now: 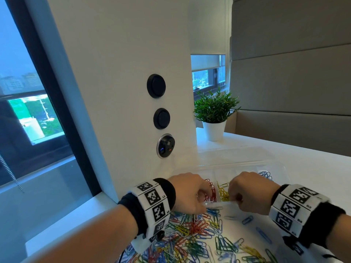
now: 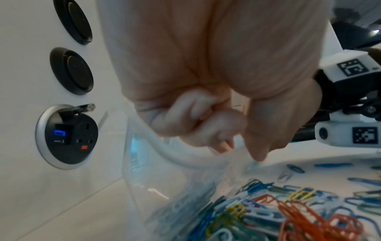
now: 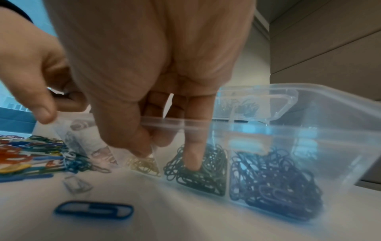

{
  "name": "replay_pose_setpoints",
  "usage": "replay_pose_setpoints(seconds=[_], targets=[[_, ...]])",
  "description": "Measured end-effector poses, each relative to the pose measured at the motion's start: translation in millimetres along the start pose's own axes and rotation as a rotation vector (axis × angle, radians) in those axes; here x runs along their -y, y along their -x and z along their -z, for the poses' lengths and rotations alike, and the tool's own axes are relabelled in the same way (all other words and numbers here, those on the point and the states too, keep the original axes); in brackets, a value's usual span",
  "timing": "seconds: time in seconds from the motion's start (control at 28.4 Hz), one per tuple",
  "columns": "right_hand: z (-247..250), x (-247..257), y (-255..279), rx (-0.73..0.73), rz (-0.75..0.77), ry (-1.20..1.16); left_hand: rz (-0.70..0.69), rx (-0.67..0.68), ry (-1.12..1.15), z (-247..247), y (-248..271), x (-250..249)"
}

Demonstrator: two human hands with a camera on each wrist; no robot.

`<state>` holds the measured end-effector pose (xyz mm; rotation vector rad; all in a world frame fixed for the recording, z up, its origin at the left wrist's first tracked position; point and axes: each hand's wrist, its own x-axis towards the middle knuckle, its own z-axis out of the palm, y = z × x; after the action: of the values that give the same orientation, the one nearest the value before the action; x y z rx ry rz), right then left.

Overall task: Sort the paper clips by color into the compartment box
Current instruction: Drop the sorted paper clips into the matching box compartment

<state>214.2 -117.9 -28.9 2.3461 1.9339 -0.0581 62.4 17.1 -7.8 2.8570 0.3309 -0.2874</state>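
Note:
The clear compartment box (image 1: 281, 168) stands on the white table beyond a heap of mixed paper clips (image 1: 197, 234). It holds red clips (image 1: 211, 190), yellow clips (image 1: 223, 191) and blue clips (image 1: 265, 175) in separate cells, with green clips (image 3: 208, 176) between yellow and blue. My left hand (image 1: 201, 203) curls its fingers over the box's near rim (image 2: 185, 160). My right hand (image 1: 235, 200) pinches the same near wall. Its thumb (image 3: 142, 146) is outside and a finger (image 3: 193, 156) reaches down into the green cell. I cannot tell whether either hand holds a clip.
A white pillar with a socket (image 1: 165, 145) rises just left of the box. A potted plant (image 1: 215, 111) stands at the back. Loose blue clips (image 1: 247, 219) lie to the right of the heap, below my right wrist. The table's left edge runs close by my left forearm.

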Motion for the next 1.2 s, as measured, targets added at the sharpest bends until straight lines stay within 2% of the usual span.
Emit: replay_pose_setpoints(seconds=[0.25, 0.35, 0.53, 0.63, 0.74, 0.81, 0.85, 0.92, 0.99, 1.09, 1.2], targets=[[8.7, 0.2, -5.9, 0.035, -0.047, -0.061, 0.015, -0.207, 0.16, 6.8, 3.0, 11.6], [15.1, -2.7, -11.0, 0.039, -0.072, -0.088, 0.112, -0.321, 0.15, 19.6, 2.7, 28.0], [16.7, -9.5, -23.8, 0.008, -0.132, -0.116, 0.276, -0.218, -0.069, 21.1, 2.2, 40.2], [15.4, -6.0, -21.8, 0.001, -0.15, -0.074, 0.252, -0.325, -0.024, 20.8, 12.0, 38.8], [19.6, 7.0, -4.2, -0.151, -0.105, -0.059, 0.195, -0.394, 0.039, 22.3, 33.3, 35.9], [22.5, 22.3, 9.0, -0.258, -0.044, -0.069, 0.147, -0.303, 0.031, 17.9, 45.6, 32.4], [21.5, 30.6, 13.8, -0.255, -0.023, -0.084, 0.122, -0.225, 0.028, 13.5, 49.1, 29.5], [13.3, 46.9, 17.1, -0.119, -0.014, -0.113, 0.084, -0.065, 0.014, 1.6, 51.6, 23.1], [0.6, 58.5, 14.0, 0.038, -0.034, -0.117, 0.085, 0.034, -0.028, -11.9, 48.7, 17.9], [-9.7, 64.6, 8.4, 0.061, -0.069, -0.19, 0.13, 0.029, -0.003, -26.7, 41.6, 17.5], [-7.2, 66.7, 5.1, 0.054, -0.044, -0.207, 0.124, 0.002, 0.045, -29.2, 40.0, 21.3]])
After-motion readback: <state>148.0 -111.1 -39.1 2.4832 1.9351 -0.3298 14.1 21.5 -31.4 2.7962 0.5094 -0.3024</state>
